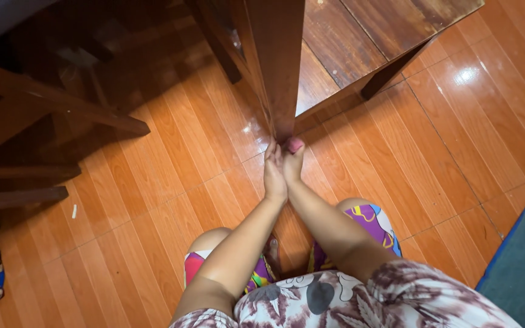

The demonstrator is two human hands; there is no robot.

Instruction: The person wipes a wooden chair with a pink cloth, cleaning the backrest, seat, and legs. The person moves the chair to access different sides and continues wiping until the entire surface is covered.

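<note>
Both hands meet at the foot of the wooden table leg point(281, 91). The left hand point(274, 173) presses against it; the right hand point(293, 163) pinches a small pink object point(295, 144) against its base. Risk: the glossy floor point(171, 200) offers little friction, so the leg may skid and trap fingers.

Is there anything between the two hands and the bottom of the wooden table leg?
Nothing visible. The left hand and right hand are pressed together at the foot of the table leg, fingers touching it. The right hand holds something small and pink against the wood.
</note>
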